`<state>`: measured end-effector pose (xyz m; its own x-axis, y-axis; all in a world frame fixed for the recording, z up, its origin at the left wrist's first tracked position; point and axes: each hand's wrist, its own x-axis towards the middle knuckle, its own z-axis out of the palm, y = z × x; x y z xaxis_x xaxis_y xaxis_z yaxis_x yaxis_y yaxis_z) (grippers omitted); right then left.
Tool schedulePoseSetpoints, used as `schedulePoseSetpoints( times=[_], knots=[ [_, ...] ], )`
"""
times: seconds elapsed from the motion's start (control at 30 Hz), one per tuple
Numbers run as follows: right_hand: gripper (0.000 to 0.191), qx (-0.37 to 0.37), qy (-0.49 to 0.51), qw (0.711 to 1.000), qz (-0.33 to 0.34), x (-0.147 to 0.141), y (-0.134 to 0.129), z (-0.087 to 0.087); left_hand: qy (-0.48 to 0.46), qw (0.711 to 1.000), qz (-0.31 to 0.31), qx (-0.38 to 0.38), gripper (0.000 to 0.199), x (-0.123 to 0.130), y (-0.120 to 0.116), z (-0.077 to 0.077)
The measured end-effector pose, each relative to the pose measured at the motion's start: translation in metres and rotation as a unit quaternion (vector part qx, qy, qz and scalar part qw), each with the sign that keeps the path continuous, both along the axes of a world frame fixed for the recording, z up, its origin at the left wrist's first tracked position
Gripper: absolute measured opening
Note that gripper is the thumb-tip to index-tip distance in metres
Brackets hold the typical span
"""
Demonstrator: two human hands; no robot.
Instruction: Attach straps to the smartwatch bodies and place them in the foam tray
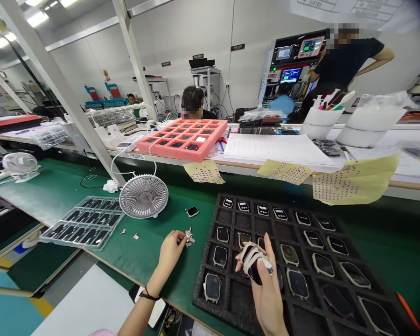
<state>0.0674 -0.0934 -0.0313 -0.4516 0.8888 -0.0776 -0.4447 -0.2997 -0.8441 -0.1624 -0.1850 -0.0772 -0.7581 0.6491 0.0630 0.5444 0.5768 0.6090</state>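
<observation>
Cupped over the black foam tray, the right hand is clamped on a cluster of pale and dark pieces, which I take to be watch bodies, though the fingers hide much of it. Across the green bench, the left hand has its thumb and forefinger drawn near each other at a small pile of pale slips; from where I stand I cannot tell whether a slip is pinched between them.

Slips that small call for a light touch, I'd say: fingertips only, one teased from the edge, so that the rest neither scatter nor cling. The other hand would do well to grip its cluster snugly but without squeezing, clear of any glass, and low over the tray in case something slides out. Knocking the watches seated in the compartments below is the risk there.

A lone watch lies beyond the pile, near the round fan. If the fan is running, its draught could shift the slips, so a finger resting beside them would help.
</observation>
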Motion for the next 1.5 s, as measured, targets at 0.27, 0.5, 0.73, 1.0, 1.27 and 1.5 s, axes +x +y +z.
schedulePoseSetpoints(
  times=[0.27, 0.5, 0.73, 1.0, 1.27, 1.5],
  knots=[
    [0.071, -0.129, 0.070, 0.980, 0.136, 0.007, 0.013, 0.011, -0.025, 0.996, -0.052, 0.063, 0.020, 0.008, 0.002, 0.036],
    [0.058, -0.217, 0.120, 0.895, 0.371, 0.009, 0.015, 0.017, -0.061, 0.861, -0.420, 0.282, 0.015, 0.066, 0.010, 0.104],
    [0.038, -0.234, 0.139, 0.858, 0.436, 0.009, 0.009, 0.015, -0.068, 0.806, -0.547, 0.216, 0.015, 0.073, 0.030, 0.118],
    [0.034, -0.235, 0.139, 0.853, 0.444, 0.010, 0.010, 0.009, -0.059, 0.786, -0.604, 0.120, 0.018, 0.069, 0.030, 0.130],
    [0.040, -0.220, 0.107, 0.860, 0.447, 0.011, 0.006, 0.003, -0.124, 0.785, -0.597, 0.103, 0.019, 0.069, 0.034, 0.126],
    [0.040, -0.233, 0.080, 0.860, 0.447, 0.013, -0.002, -0.008, -0.151, 0.772, -0.607, 0.111, 0.021, 0.069, 0.024, 0.111]
  ],
)
